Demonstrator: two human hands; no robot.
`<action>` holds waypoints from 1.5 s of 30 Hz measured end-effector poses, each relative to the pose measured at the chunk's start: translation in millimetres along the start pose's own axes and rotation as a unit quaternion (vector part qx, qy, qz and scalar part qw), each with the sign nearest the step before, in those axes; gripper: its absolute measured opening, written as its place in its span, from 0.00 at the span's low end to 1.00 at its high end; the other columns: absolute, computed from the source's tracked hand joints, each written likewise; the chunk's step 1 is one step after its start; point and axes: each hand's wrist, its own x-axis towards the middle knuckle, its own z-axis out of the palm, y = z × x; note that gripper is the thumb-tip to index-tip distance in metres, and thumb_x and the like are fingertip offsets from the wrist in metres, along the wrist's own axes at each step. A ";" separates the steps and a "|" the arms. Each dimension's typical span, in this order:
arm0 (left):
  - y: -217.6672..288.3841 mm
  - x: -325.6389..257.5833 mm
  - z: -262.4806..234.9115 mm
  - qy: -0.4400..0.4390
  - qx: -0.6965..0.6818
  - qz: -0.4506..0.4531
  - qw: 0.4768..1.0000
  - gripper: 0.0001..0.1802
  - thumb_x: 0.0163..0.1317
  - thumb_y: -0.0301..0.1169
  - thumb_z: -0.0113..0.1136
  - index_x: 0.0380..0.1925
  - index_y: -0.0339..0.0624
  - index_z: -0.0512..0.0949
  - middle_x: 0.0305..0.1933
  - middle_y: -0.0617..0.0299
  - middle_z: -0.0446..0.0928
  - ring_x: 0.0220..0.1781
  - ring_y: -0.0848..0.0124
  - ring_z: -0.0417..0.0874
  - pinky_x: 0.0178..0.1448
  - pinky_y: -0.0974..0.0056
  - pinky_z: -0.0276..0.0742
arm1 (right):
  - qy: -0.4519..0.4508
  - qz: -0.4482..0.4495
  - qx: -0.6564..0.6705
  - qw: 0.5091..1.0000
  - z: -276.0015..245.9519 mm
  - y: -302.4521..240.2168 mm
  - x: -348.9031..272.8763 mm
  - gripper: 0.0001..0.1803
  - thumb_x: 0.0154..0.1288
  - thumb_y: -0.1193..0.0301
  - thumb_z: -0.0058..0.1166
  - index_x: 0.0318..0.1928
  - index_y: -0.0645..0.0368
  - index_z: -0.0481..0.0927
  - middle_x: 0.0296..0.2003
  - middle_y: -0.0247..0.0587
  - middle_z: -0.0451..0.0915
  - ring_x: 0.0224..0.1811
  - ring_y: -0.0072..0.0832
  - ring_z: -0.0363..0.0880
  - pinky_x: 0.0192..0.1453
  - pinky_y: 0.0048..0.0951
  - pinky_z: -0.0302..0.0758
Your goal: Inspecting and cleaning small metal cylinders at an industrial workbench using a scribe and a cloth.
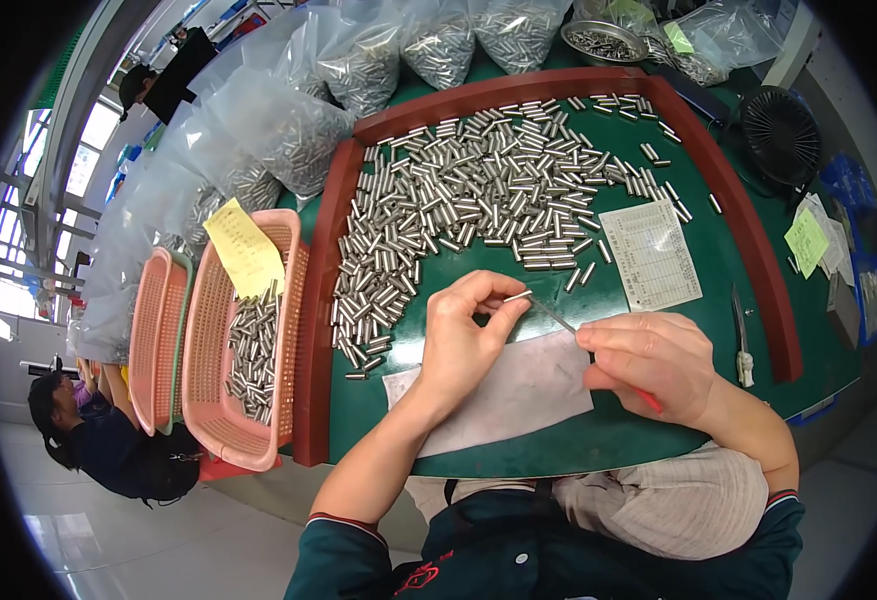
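Between the thumb and forefinger of my left hand point(467, 335) is a small metal pin point(520, 295), pinched near its end. My right hand point(654, 365) is closed round the red handle point(649, 400) of a thin tool with a narrow metal shaft point(556, 318). The shaft's tip points at the pin's end; whether it touches or enters it I cannot tell. Below both hands lies a pale cloth point(509, 390) on the green table point(459, 310). Beyond them spreads a heap of short shiny metal pins point(479, 180).
A dark red wooden frame point(759, 290) borders the work area. A pink basket point(234, 445) with pins and a yellow note stands left. Clear bags of pins point(359, 65) line the back. A paper form point(651, 255), tweezers point(742, 335) and a black fan point(779, 135) are right.
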 end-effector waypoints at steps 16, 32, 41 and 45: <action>-4.6 7.5 -13.5 -0.088 -0.340 -0.174 0.920 0.10 0.60 0.21 0.55 0.42 0.34 0.74 0.37 0.58 0.78 0.36 0.75 0.79 0.44 0.72 0.76 | -0.023 0.132 0.108 0.985 11.5 2.6 -0.3 0.08 0.47 0.80 0.63 0.28 0.62 0.76 0.20 0.40 0.77 0.19 0.33 0.77 0.21 0.27 0.71; -5.8 4.9 -10.3 0.031 -0.065 -0.001 0.997 0.08 0.53 0.20 0.61 0.34 0.32 0.78 0.30 0.63 0.76 0.30 0.79 0.74 0.37 0.74 0.72 | -0.017 0.139 0.101 0.985 13.2 1.9 -0.5 0.07 0.48 0.79 0.62 0.27 0.63 0.75 0.20 0.40 0.77 0.19 0.32 0.76 0.21 0.26 0.70; 24.6 2.2 -36.1 -0.131 0.132 0.235 0.954 0.06 0.45 0.22 0.65 0.24 0.36 0.77 0.23 0.58 0.73 0.25 0.62 0.75 0.28 0.62 0.70 | -0.014 0.148 0.102 0.984 14.7 7.0 -3.3 0.07 0.50 0.79 0.62 0.27 0.63 0.75 0.20 0.39 0.76 0.18 0.32 0.75 0.20 0.28 0.68; 21.6 -2.4 -28.6 -0.205 0.221 0.203 0.932 0.06 0.45 0.23 0.63 0.22 0.37 0.75 0.21 0.54 0.70 0.26 0.57 0.74 0.29 0.57 0.69 | -0.003 0.154 0.108 0.982 14.3 7.8 -3.7 0.07 0.50 0.79 0.62 0.27 0.63 0.75 0.20 0.38 0.76 0.18 0.32 0.75 0.20 0.28 0.68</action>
